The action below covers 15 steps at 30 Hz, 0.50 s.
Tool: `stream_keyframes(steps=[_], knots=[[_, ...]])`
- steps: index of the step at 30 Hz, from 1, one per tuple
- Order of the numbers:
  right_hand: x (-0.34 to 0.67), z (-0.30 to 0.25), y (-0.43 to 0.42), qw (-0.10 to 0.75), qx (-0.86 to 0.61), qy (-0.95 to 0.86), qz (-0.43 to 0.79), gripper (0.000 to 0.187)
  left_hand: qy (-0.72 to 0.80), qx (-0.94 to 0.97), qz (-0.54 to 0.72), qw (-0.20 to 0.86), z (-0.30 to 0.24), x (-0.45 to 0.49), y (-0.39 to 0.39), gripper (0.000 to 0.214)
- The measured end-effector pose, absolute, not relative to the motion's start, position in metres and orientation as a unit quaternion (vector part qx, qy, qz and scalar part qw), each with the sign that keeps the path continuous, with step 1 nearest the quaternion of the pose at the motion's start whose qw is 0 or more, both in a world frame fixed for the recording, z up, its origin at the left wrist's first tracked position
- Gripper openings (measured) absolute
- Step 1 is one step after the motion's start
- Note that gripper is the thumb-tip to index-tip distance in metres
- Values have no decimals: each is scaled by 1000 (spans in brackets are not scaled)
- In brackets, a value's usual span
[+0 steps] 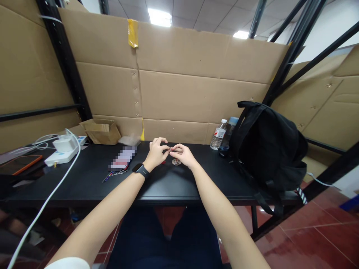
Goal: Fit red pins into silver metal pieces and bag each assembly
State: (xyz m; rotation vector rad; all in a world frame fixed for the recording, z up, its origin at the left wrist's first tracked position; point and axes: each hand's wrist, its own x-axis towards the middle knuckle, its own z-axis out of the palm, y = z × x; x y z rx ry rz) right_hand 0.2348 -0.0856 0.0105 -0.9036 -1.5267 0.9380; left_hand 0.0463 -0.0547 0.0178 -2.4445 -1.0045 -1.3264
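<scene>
Over the black table (165,186), my left hand (156,152) and my right hand (183,153) meet fingertip to fingertip. Both pinch one tiny, thin object (169,148), too small to name. Below my right hand lies a small round, shiny item (176,162) with some red on it, partly covered by the fingers. A bit of red (163,162) shows on the table under my left hand. On my left wrist is a black watch (140,170).
Left of my hands lies a phone (123,158) with a chain strap. Farther left are a small cardboard box (102,131), a white power strip (62,155) and a loose white cable (60,186). To the right stand a water bottle (218,135), a dark bottle (227,138) and a black backpack (269,149).
</scene>
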Motion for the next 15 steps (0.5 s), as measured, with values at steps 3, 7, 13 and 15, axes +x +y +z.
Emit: stream_keyframes(steps=[3,7,13,15], knots=[[238,14,-86,525,-403,-635,398,39,-326,-826,-447,107,19,47,-58,10],[244,15,-84,501,-427,-639,398,40,-325,-828,-444,109,20,48,-58,9],[246,12,-82,494,-412,-689,333,34,-323,-841,-424,95,19,46,-56,12],[244,11,-82,502,-400,-691,332,32,-325,-848,-411,79,20,44,-55,14]])
